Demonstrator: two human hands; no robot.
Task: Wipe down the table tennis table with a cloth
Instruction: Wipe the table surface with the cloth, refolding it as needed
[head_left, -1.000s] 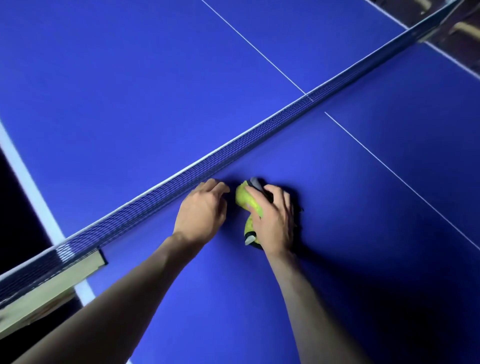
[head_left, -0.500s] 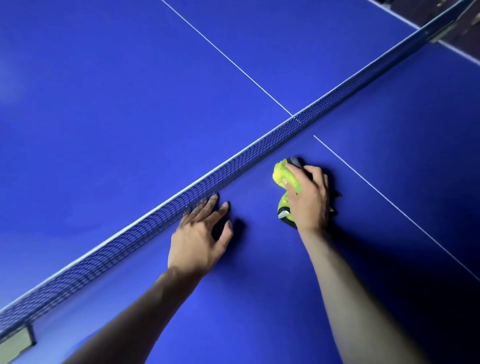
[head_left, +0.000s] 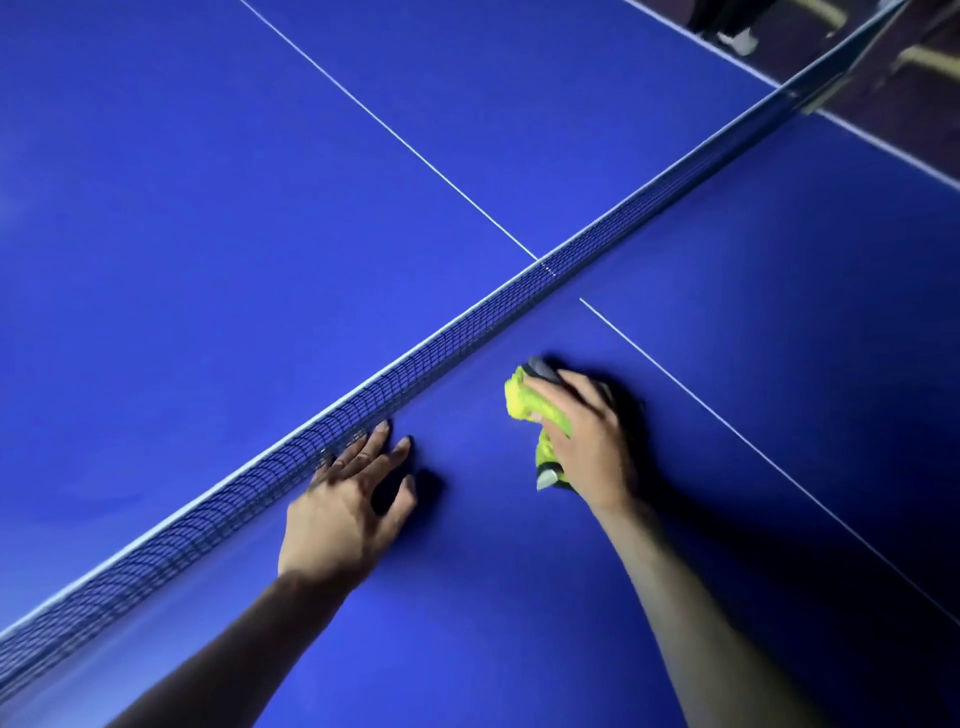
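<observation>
Head view of a blue table tennis table (head_left: 208, 234), with both forearms reaching forward from the lower edge. The right hand (head_left: 587, 441) lies palm down on a bunched yellow-green cloth (head_left: 530, 402), its fingers curled over the top of the wad and pressing it against the playing surface. A grey part of the cloth shows past the fingertips, and a grey-white corner pokes out beside the wrist, on the thumb side. The cloth is on the near half of the table, just short of the net (head_left: 415, 358) and a little to the left of the white centre line (head_left: 727, 431), which runs away behind the right hand's outer edge.

The left hand (head_left: 343, 504) lies flat on the table well apart from the gripped cloth, on its left. Its fingers are straight and spread, holding nothing; the outer fingertips reach the foot of the net, and the thumb points toward the cloth. The net crosses the view diagonally beyond both hands. At the upper right, past the table's white edge line, a dark floor (head_left: 883, 119) shows.
</observation>
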